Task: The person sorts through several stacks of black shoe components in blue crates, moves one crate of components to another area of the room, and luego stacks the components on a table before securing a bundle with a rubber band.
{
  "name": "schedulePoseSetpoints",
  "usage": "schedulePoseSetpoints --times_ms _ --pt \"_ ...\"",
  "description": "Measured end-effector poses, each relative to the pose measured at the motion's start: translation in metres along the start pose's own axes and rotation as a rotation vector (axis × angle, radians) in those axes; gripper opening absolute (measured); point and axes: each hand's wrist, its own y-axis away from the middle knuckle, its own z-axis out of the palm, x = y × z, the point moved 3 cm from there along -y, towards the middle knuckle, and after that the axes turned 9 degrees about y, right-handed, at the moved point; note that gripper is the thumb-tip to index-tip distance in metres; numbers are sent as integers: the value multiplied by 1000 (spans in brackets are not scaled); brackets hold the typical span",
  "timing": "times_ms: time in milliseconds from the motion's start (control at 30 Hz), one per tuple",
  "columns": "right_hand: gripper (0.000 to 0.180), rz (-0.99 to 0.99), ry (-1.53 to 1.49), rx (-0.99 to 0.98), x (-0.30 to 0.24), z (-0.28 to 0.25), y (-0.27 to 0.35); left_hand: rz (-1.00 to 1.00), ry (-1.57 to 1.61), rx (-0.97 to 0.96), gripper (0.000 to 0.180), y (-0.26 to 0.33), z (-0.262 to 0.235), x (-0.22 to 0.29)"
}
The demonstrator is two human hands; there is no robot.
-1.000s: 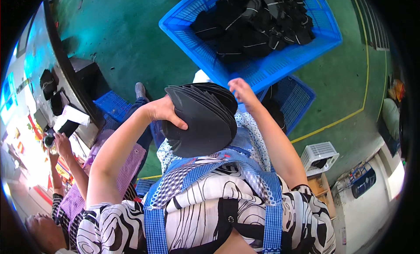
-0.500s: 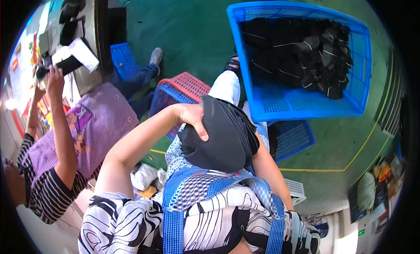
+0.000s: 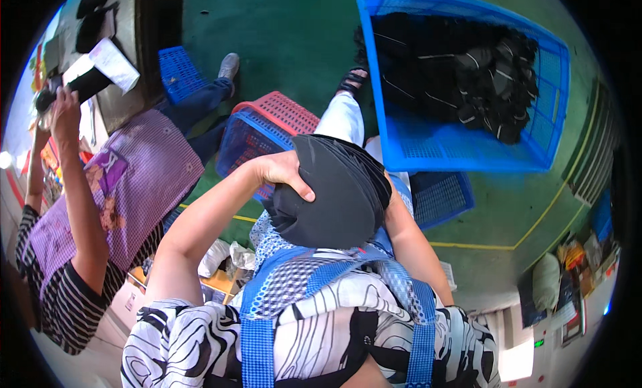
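Note:
A thick stack of black, rounded fabric pieces point(image 3: 344, 201) is held in front of my lap, its layers fanned along the far and right edges. My left hand point(image 3: 286, 174) grips its left side, thumb lying over the top piece and the other fingers out of sight beneath. From the right, my right forearm point(image 3: 414, 244) reaches to the stack's right edge. The stack covers my right hand, so its fingers cannot be seen.
A big blue crate point(image 3: 461, 162) with black pieces in it stands ahead right, another blue basket point(image 3: 438, 201) below it. A red basket point(image 3: 284, 114) sits on a blue one point(image 3: 244, 137). At left, a co-worker point(image 3: 70, 254) handles black material at a table point(image 3: 137, 94).
The stack and my left hand sit slightly farther up and left in the picture. My hold looks the same. The co-worker's hands have shifted a little left and down.

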Motion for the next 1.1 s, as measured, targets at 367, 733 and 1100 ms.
schedulePoseSetpoints --times_ms 367,733,1100 --pt "33 120 317 128 -81 15 -7 -185 -643 -89 61 -51 6 23" --pt "21 -732 1884 437 -37 -10 75 -147 -671 14 64 -42 -1 48" --pt "8 -138 636 463 51 -57 64 -258 -539 256 60 -27 -3 63"
